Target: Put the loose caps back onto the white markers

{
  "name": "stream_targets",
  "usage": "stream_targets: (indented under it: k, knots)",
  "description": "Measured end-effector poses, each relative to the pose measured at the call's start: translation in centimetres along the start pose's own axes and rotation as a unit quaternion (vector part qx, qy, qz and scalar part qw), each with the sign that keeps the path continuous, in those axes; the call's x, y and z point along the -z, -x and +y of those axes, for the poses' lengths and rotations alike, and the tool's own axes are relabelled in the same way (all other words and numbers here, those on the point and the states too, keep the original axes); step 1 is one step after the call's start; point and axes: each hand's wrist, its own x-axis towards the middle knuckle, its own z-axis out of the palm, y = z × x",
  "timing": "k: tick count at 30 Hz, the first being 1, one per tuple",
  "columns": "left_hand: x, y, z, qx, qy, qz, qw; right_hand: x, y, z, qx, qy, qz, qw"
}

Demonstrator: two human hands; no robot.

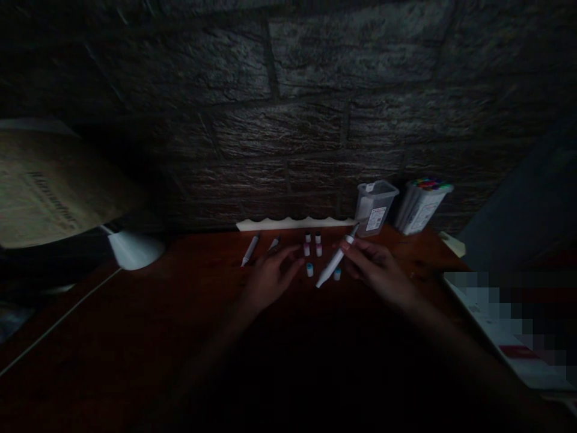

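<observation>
A white marker point(332, 265) slants near the centre of the frame, gripped by the right hand point(372, 263). The left hand point(271, 275), fingers parted, is just left of small caps point(309, 270) on the tabletop point(189, 300). Two plastic containers point(375, 207) stand at centre right.

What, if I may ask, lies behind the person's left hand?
Beyond the left hand, one end of a white marker shows; the hand covers the rest, which cannot be seen.

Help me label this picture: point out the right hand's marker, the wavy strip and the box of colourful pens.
Marker point(335, 261): head view, middle of its barrel.
Wavy strip point(295, 225): head view, its middle.
Pen box point(424, 210): head view, front label.
</observation>
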Motion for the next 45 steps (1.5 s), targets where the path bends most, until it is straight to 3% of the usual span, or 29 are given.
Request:
stream_targets:
  k: [5, 11, 15, 17, 19, 22, 24, 27, 30, 37, 45]
  knots:
    - [-0.9, 0.1, -0.3, -0.015, -0.061, -0.064, 0.996, 0.0, 0.0, 0.0, -0.033, -0.085, 0.002, 0.996]
    - [-1.9, 0.3, -0.6, 0.012, -0.044, -0.101, 0.994, 0.2, -0.3, -0.2, -0.001, -0.121, -0.008, 0.993]
    - [-1.8, 0.0, -0.5, 0.012, 0.040, -0.072, 0.997, 0.4, -0.4, -0.3, 0.004, -0.153, 0.008, 0.988]
    - [-1.6, -0.2, -0.3, 0.051, 0.135, -0.059, 0.988, 0.6, -0.5, -0.3, -0.011, -0.167, 0.039, 0.985]
    - [-1.4, -0.4, 0.0, 0.121, 0.261, -0.049, 0.956, 0.6, -0.5, -0.4, -0.018, -0.176, 0.078, 0.981]
    - [-0.9, -0.6, 0.5, 0.217, 0.443, -0.031, 0.869, 0.6, -0.4, -0.6, -0.001, -0.181, 0.103, 0.978]
    - [-0.7, -0.6, 0.7, 0.251, 0.516, -0.031, 0.818, 0.5, -0.2, -1.0, 0.005, -0.193, 0.074, 0.978]
    - [-0.6, -0.4, 0.9, 0.260, 0.565, -0.048, 0.782, 0.3, 0.4, -1.5, -0.009, -0.225, -0.009, 0.974]
    - [-0.7, -0.1, 1.2, 0.232, 0.580, -0.067, 0.778, -0.1, 1.0, -1.5, -0.006, -0.213, -0.035, 0.976]
    - [-0.7, 0.1, 1.8, 0.200, 0.569, -0.037, 0.797, -0.7, 0.8, -1.1, 0.049, -0.201, 0.024, 0.978]
    - [-0.7, 0.1, 2.1, 0.146, 0.557, -0.018, 0.817, -0.8, 0.4, -0.9, 0.019, -0.177, 0.045, 0.983]
